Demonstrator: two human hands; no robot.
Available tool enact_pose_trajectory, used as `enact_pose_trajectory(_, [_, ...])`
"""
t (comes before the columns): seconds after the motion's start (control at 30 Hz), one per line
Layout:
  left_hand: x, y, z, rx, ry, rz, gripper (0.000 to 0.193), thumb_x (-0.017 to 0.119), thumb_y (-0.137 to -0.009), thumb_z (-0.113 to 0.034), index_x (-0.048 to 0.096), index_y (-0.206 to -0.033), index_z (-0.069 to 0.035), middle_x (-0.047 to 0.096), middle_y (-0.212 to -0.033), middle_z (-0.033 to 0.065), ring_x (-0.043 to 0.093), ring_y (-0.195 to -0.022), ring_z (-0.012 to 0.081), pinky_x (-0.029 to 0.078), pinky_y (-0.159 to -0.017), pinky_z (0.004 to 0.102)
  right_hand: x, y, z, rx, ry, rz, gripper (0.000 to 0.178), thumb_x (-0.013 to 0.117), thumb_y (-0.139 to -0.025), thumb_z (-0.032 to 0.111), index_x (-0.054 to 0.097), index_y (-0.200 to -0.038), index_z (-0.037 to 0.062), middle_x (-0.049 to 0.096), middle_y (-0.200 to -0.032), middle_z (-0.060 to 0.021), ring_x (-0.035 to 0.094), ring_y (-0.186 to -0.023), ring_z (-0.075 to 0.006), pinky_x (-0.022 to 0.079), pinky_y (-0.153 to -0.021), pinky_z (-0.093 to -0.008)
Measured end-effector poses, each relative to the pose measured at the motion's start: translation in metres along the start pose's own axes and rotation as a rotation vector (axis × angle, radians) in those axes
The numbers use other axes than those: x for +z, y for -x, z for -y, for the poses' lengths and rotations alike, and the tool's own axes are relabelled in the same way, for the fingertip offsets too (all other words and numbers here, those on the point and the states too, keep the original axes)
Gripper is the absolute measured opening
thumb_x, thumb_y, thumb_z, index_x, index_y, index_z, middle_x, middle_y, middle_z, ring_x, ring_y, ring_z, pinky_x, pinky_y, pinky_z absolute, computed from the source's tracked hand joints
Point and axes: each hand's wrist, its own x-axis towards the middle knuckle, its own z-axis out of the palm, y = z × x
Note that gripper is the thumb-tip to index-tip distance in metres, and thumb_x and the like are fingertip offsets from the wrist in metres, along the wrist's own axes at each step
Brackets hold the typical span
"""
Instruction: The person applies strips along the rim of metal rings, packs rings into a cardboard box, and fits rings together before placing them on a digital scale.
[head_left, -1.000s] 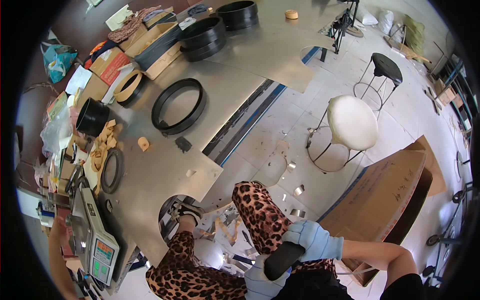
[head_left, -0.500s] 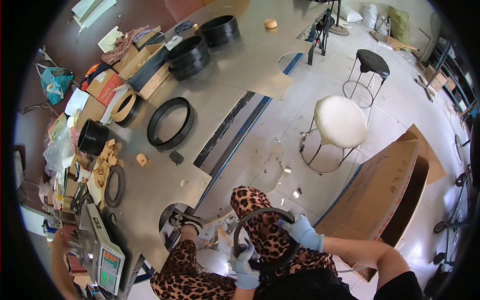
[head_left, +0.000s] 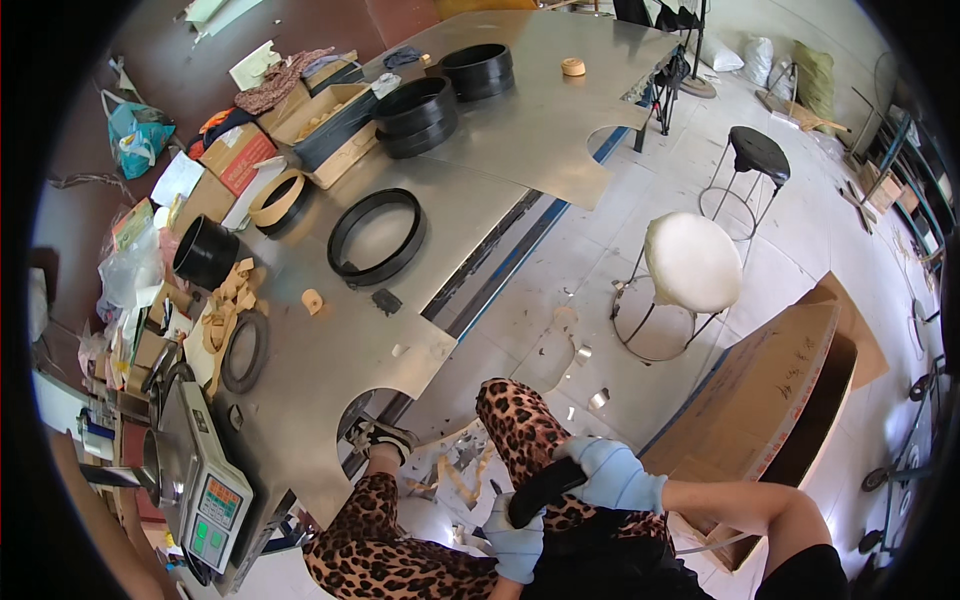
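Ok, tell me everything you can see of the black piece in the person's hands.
The black piece shows as a thick, gently curved, dull black band, perhaps rubber. It looks whole, though its far side and any opening are hidden at this angle. It slants above the lap, lower end toward the left hand, upper end toward the right hand; both gloved hands grip it. Whether it also touches the spotted trousers, I can't tell.
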Motion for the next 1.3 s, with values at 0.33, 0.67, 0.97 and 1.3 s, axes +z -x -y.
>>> enact_pose_trajectory(0.33, [-0.009, -0.019, -0.024, -0.668, 0.886, -0.138, 0.017, 0.064, -0.085, -0.005, 0.059, -0.101, -0.005, 0.055, -0.074, 0.0036, 0.055, -0.058, 0.0148, 0.054, -0.057, 0.0325, 0.059, 0.015, -0.034, 0.599, -0.464, -0.546, 0.023, 0.063, -0.086, 0.010, 0.054, -0.104, -0.0008, 0.063, -0.081, -0.0177, 0.064, -0.071, -0.0286, 0.051, -0.065, -0.0393])
enact_pose_trajectory(0.67, [-0.044, -0.044, -0.142, -0.695, 1.325, 0.023, 0.007, 0.062, -0.085, -0.004, 0.060, -0.090, -0.008, 0.066, -0.087, 0.0148, 0.067, -0.080, 0.0248, 0.057, -0.083, 0.0509, -0.094, -0.040, 0.077, 0.649, -1.585, -0.144, 0.029, 0.071, -0.081, 0.013, 0.050, -0.098, 0.0039, 0.053, -0.068, -0.0048, 0.055, -0.050, -0.0166, 0.053, -0.045, -0.0324])
enact_pose_trajectory(0.97, [-0.096, -0.083, -0.166, -0.500, 1.417, 0.105, 0.014, 0.064, -0.091, -0.013, 0.059, -0.101, -0.006, 0.067, -0.093, 0.0115, 0.069, -0.081, 0.0244, 0.058, -0.082, 0.0466, -0.117, -0.087, 0.136, 0.431, -1.321, -0.236, 0.021, 0.066, -0.075, 0.001, 0.056, -0.093, 0.0017, 0.055, -0.071, -0.0069, 0.054, -0.048, -0.0178, 0.049, -0.044, -0.0336])
enact_pose_trajectory(1.3, [-0.145, -0.110, -0.152, -0.358, 1.342, -0.220, 0.016, 0.057, -0.089, -0.009, 0.063, -0.100, 0.001, 0.069, -0.092, 0.0112, 0.067, -0.088, 0.0230, 0.054, -0.090, 0.0408, -0.054, -0.204, 0.149, 0.365, -1.306, -0.018, 0.031, 0.074, -0.075, 0.007, 0.054, -0.097, -0.0035, 0.065, -0.085, -0.0145, 0.066, -0.065, -0.0242, 0.058, -0.054, -0.0378])
